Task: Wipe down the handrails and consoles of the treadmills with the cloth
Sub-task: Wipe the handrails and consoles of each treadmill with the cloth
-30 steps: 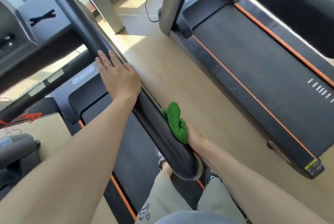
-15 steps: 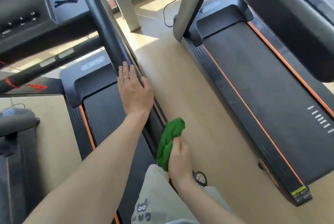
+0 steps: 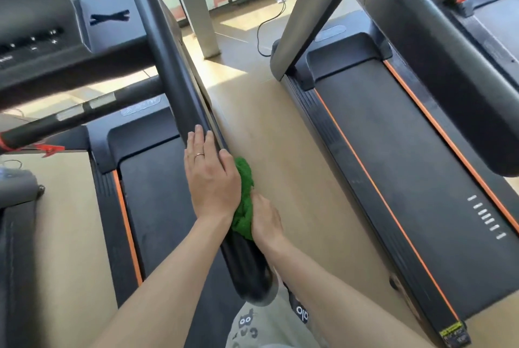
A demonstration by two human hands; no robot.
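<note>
Sunlit tan flooring (image 3: 280, 128) runs between two black treadmills with orange-edged belts, windows beyond. On the nearer machine, the left hand (image 3: 212, 179) lies flat with straight fingers on the thick black padded handrail (image 3: 174, 78), steadying it without gripping. Just beside it, the right hand (image 3: 265, 219) clutches the bunched green terry cloth (image 3: 244, 198), fingers curled round it, and presses it against the rail's outer flank, touching the left hand's edge.

The step in hand looks like the wipe of this right-side handrail, near its free end. The next move likely calls for sliding the cloth up the rail toward the dark grey console (image 3: 42, 24), lifting the left hand clear.

The right fingers are hidden behind cloth and rail; the console is cropped and its buttons are blurred; the rail's underside is out of sight.
</note>
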